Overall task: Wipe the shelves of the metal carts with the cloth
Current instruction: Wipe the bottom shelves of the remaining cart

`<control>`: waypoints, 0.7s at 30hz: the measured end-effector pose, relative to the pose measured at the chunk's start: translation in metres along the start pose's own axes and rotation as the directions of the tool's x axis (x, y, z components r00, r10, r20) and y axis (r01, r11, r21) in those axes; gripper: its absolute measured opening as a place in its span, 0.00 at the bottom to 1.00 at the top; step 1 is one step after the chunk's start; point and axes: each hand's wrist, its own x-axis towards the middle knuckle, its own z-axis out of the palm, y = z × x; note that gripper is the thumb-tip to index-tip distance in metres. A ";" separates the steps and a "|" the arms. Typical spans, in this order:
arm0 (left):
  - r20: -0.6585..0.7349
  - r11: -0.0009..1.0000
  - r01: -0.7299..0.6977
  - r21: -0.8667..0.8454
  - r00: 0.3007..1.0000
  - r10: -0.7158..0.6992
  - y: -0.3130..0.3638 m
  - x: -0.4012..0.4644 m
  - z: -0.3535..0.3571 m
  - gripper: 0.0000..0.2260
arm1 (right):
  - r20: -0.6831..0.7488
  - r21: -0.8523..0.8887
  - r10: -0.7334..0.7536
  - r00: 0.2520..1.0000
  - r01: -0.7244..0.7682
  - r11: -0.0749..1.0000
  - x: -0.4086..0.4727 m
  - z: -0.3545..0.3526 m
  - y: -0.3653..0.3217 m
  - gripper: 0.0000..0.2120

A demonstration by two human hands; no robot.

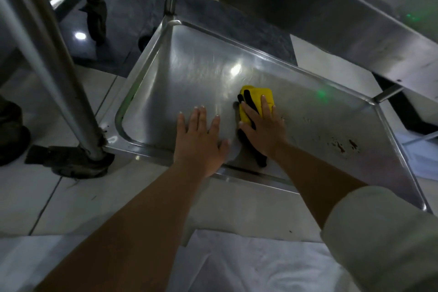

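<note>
The bottom shelf point(184, 71) of a metal cart is a shallow steel tray with a raised rim, low above the floor. A folded yellow and black cloth point(259, 96) lies on it near the middle. My right hand point(263, 128) presses flat on the cloth with straight fingers. To the left of it, my left hand point(201, 140) rests flat on the bare steel with fingers spread, holding nothing. Dark brown stains point(343, 144) mark the shelf to the right of the cloth.
The cart's upper shelf point(331, 12) overhangs at the top right. A steel leg point(45, 54) with a dirty caster point(75, 161) stands at the left. Another cart's wheel point(96, 19) is farther back. The floor is tiled; white cloth point(237, 265) covers my lap.
</note>
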 end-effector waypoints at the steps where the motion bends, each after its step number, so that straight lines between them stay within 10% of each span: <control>1: 0.012 1.000 0.004 0.006 1.000 -0.004 0.000 0.001 0.000 0.31 | -0.010 -0.015 0.003 1.000 -0.003 1.000 0.004 0.001 0.002 0.27; 21: -0.019 1.000 0.009 -0.016 1.000 -0.009 -0.008 -0.003 0.010 0.31 | 0.009 0.183 -0.036 0.999 0.033 0.982 -0.104 0.016 0.056 0.27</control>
